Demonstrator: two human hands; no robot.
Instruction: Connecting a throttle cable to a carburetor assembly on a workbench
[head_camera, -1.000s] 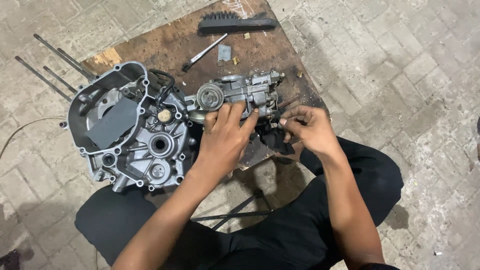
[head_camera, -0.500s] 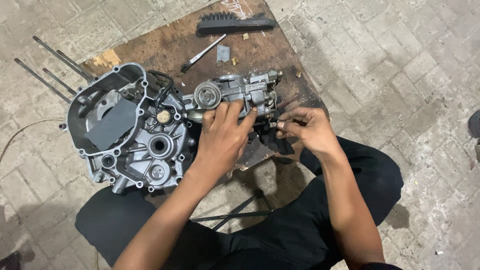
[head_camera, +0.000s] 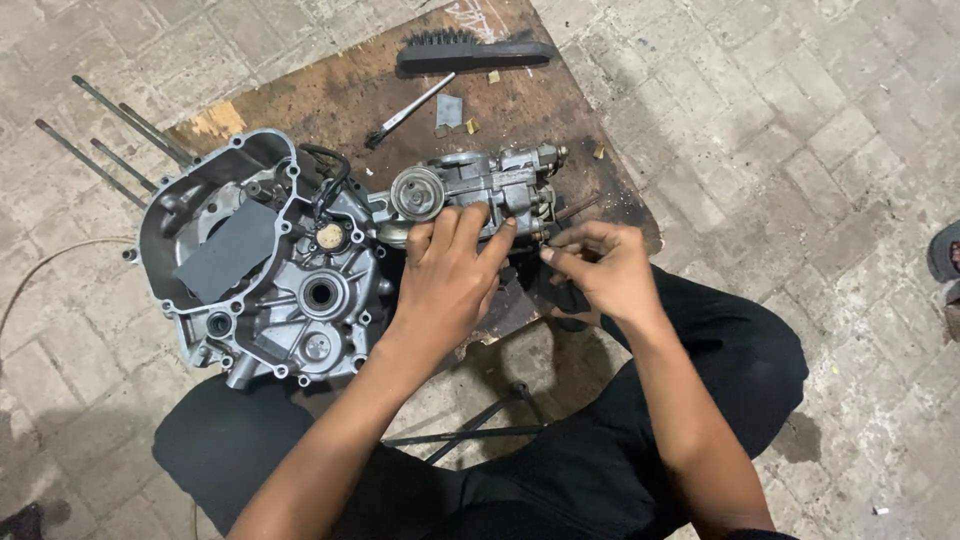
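Left hand (head_camera: 447, 285): lies palm down on the carburetor (head_camera: 480, 185), fingers spread and pressed against its near side, steadying it.
Right hand (head_camera: 600, 270): just right of the carburetor, thumb and fingertips pinched together at its lower right corner; they seem to nip a small part, but it is too small to tell what.
Carburetor: grey metal, on the near half of the board (head_camera: 330, 100), between the crankcase (head_camera: 270, 265) and the right hand, its round cap facing up on the left.
Crankcase: large grey casting, open side up, overhanging the board's left edge; a flat grey sheet lies inside it.
Rods (head_camera: 110, 140): several long thin ones stick out from behind the crankcase onto the floor (head_camera: 800, 120).
Brush (head_camera: 475, 52): black, at the far edge of the board.
Wrench (head_camera: 410, 110): slim, lying aslant just below the brush, well apart from both hands.
Floor: grey paving bricks.
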